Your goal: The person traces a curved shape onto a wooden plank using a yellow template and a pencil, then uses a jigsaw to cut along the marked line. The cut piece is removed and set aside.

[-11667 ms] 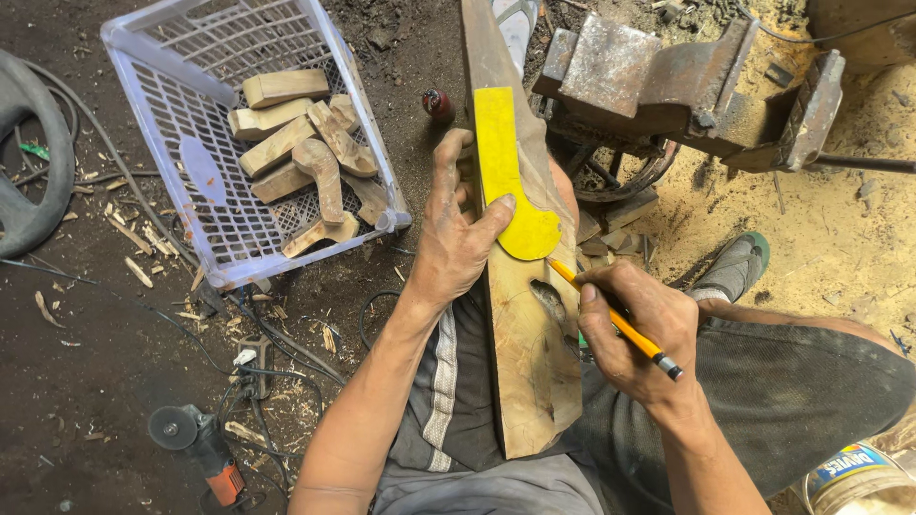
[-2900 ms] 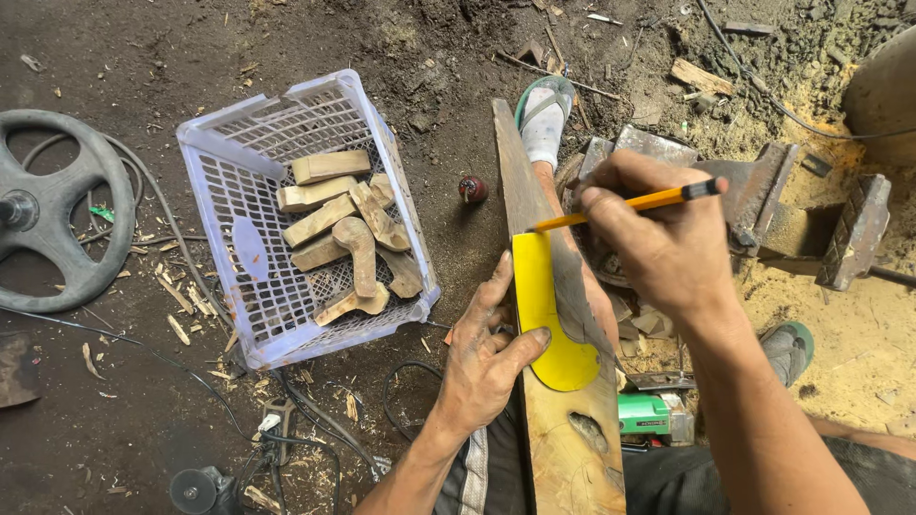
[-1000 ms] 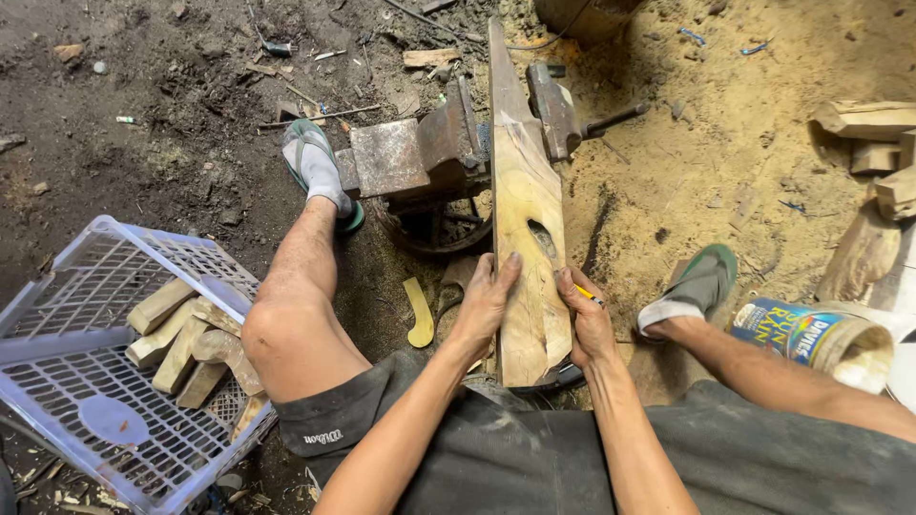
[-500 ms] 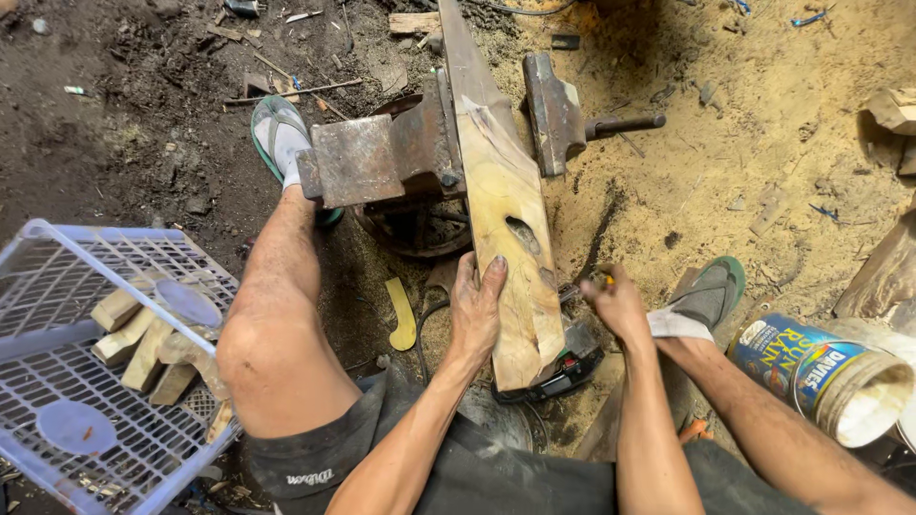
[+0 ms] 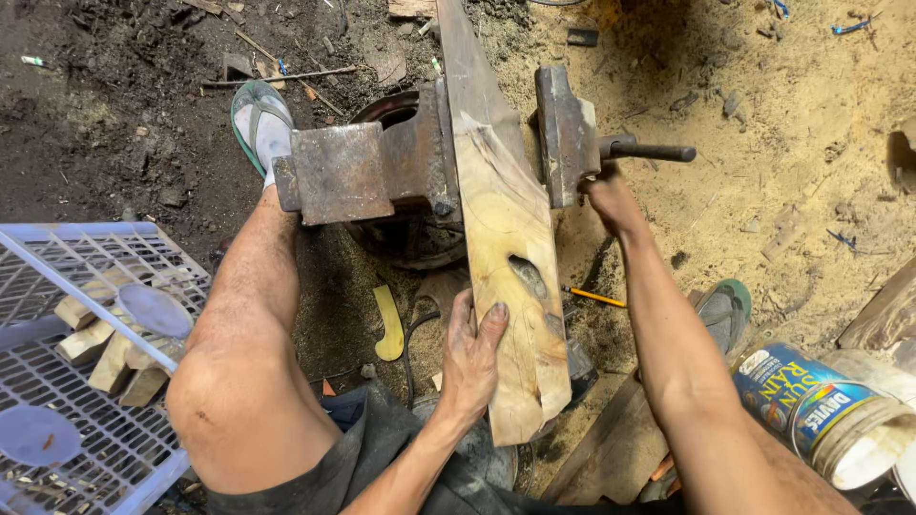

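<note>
Long pale wooden plank (image 5: 510, 257) now stands between the rusty iron bench vise (image 5: 382, 172) jaws, centre frame. Left hand (image 5: 472, 358) lies spread flat on its lower edge; right hand (image 5: 611, 195) has left the yellow pencil (image 5: 593, 297), fingers curled at the vise handle (image 5: 649, 150). Clamping looks underway.

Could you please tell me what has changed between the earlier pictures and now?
The right hand let go of the pencil, now on the ground, and moved up to the vise handle. The yellow template also lies on the ground. The left hand still steadies the plank.
</note>
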